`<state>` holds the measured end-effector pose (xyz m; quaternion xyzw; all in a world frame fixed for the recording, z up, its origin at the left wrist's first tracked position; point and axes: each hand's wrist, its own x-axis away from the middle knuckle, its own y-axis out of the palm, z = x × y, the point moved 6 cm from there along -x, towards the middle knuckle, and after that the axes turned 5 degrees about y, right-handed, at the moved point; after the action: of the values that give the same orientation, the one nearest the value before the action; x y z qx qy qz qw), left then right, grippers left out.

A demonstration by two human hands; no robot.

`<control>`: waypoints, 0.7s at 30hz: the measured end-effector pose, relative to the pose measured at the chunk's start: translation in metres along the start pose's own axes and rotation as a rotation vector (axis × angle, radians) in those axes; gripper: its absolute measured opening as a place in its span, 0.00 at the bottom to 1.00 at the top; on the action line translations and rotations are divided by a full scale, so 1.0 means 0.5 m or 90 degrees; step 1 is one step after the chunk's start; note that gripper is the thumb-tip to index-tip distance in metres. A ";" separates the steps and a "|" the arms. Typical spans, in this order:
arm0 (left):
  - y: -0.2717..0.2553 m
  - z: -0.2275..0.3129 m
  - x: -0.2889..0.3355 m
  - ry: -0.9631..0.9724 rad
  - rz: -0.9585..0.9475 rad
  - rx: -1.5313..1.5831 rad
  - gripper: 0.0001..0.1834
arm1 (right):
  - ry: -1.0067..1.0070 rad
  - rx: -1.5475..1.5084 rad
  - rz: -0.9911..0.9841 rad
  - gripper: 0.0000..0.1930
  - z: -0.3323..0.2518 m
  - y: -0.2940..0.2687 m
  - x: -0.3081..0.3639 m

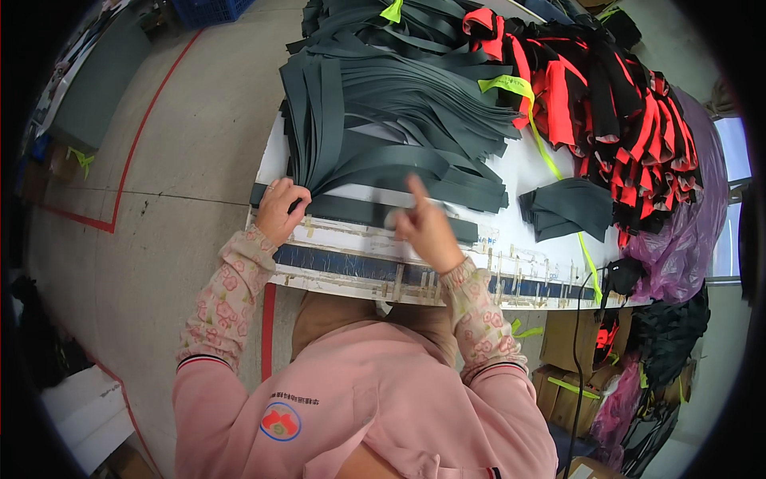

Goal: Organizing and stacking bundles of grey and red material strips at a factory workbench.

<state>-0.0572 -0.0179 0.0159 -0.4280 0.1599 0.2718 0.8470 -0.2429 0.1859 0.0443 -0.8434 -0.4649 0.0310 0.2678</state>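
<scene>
Touching near ends of strips [415, 92] with left hand [281, 209], at left end of desk [523, 165]. Curled at the fingers; can't tell if pinching or only pressing, contact being covered by knuckles. Held near front strip [351, 210] with right hand [431, 231]: pointing with index, folded in at the other fingers. Smeared by blur, so can't tell if gripping or touching anything.

Heaped dark grey-green across far left and middle of desk: strips. Overlapped too much to count, cut off at top. Arched just above right hand: loose strip [391, 160], with left end lost in the pile. Set to the right: small stack [566, 209], partly covering yellow ribbon [546, 156]. Piled beyond: red-black pieces [554, 96], tangled, hard to separate. Bunched alongside: purple bag [670, 255]. Cropped at top left: blue crate [211, 9].
</scene>
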 end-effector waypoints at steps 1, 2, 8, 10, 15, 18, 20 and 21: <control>-0.002 0.001 0.003 -0.004 0.002 -0.005 0.11 | -0.003 -0.001 -0.006 0.32 -0.018 -0.002 -0.017; 0.000 0.000 0.008 -0.017 -0.025 -0.023 0.12 | -0.066 0.038 0.117 0.33 -0.051 -0.028 -0.029; 0.008 0.009 -0.011 -0.022 -0.032 -0.071 0.20 | -0.101 -0.061 0.023 0.20 -0.026 0.124 -0.057; 0.009 0.016 -0.009 -0.021 -0.062 -0.052 0.23 | -0.134 -0.024 0.025 0.11 -0.036 0.177 -0.057; 0.008 0.005 0.004 -0.030 -0.058 -0.060 0.25 | -0.158 0.032 0.047 0.09 -0.059 0.232 -0.071; 0.010 0.005 0.004 -0.005 -0.055 -0.069 0.26 | -0.145 0.056 0.064 0.08 -0.058 0.245 -0.077; 0.010 0.002 0.006 -0.004 -0.046 -0.070 0.26 | -0.132 0.051 0.066 0.08 -0.058 0.252 -0.077; 0.010 0.002 0.005 0.003 -0.040 -0.068 0.26 | -0.123 0.062 0.073 0.08 -0.059 0.252 -0.078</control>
<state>-0.0580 -0.0136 0.0121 -0.4783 0.1334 0.2521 0.8306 -0.1595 0.0887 0.0012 -0.8477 -0.4373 0.1498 0.2601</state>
